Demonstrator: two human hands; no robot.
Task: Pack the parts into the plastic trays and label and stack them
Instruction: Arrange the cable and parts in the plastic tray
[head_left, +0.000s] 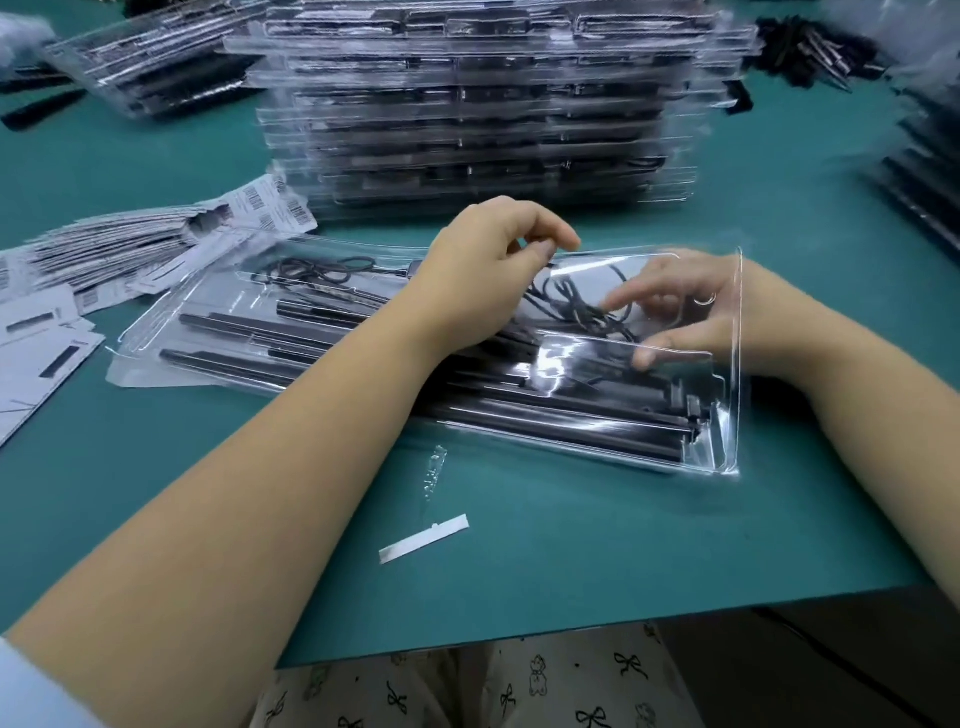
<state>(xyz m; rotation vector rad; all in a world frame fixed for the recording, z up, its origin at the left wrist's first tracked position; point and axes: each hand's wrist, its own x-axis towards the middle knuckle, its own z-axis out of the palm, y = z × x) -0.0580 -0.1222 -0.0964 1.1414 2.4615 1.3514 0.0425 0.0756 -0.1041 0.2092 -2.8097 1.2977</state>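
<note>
A clear plastic tray (727, 457) lies on the green table in front of me, with long black rods (519, 410) in its slots and a tangled black cable (571, 306) in its upper pocket. Its transparent lid (740, 338) stands partly raised. My left hand (488, 270) pinches the lid's far edge between thumb and forefinger. My right hand (675, 312) is seen through the lid, fingers spread and touching the cable. A second tray (156, 332) with rods and a coiled cable (311, 267) lies to the left, partly under my left forearm.
A tall stack of filled trays (467, 104) stands just behind. Printed label cards (104, 244) are piled at the left. A white strip (423, 538) and a clear scrap (435, 467) lie near the table's front edge. More trays sit at back left (156, 62) and right (924, 182).
</note>
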